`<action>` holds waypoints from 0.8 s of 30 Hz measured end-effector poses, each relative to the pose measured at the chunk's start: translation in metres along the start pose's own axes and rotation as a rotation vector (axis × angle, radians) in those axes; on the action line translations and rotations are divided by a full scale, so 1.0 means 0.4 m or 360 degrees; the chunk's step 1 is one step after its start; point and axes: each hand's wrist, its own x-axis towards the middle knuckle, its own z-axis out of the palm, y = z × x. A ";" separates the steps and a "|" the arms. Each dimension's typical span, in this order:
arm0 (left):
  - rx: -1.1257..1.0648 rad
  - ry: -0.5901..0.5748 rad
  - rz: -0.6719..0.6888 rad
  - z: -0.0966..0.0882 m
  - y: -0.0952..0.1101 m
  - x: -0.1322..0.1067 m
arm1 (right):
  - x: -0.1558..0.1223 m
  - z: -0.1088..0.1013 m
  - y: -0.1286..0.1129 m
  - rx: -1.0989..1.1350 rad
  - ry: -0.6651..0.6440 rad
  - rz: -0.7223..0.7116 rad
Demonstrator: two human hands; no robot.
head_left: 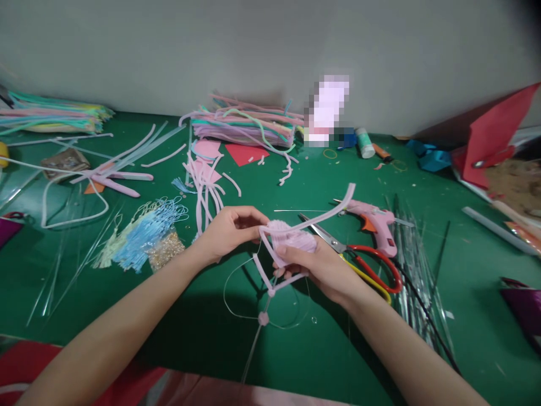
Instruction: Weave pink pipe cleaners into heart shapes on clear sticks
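A pink craft piece of chenille stems (291, 242), bent into flat rows, is in my right hand (325, 265), whose thumb presses on its face and fingers curl behind. My left hand (232, 231) pinches the left corner of the piece, where a loose pink stem (333, 210) runs off up to the right. Below hangs an angled pink stem frame (265, 277), with a clear thread (226, 296) looping around it and a small pink knob (263, 319) on the thread. Fingertips behind the piece are partly hidden.
Right of my hands lie scissors (367, 265) with red and yellow handles, a pink glue gun (376, 220) and clear strips (416, 282). To the left are blue tassels (146, 234) and a bag of gold beads (166, 249). Bundled chenille stems (249, 127) lie along the wall.
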 end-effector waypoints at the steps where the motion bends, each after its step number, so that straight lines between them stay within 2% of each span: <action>1: 0.0017 0.0002 -0.0006 -0.001 0.001 0.000 | 0.000 -0.001 -0.001 0.0001 0.0011 0.0002; 5: -0.0053 -0.0032 -0.0046 -0.010 0.007 0.000 | 0.002 -0.005 -0.007 0.0002 0.0039 -0.0034; 11: -0.0420 -0.0258 -0.0238 -0.012 0.011 -0.004 | 0.003 -0.017 -0.020 0.0110 0.0115 -0.0106; 18: -0.0076 -0.0423 -0.0229 -0.001 0.023 -0.020 | 0.008 -0.036 -0.029 0.0076 0.0234 -0.0279; 21: 0.0015 -0.0496 -0.0261 0.001 0.024 -0.022 | 0.011 -0.043 -0.024 -0.0048 0.0252 -0.0340; 24: 0.0008 -0.0488 -0.0262 0.005 0.022 -0.021 | 0.012 -0.045 -0.019 -0.0236 0.0272 -0.0396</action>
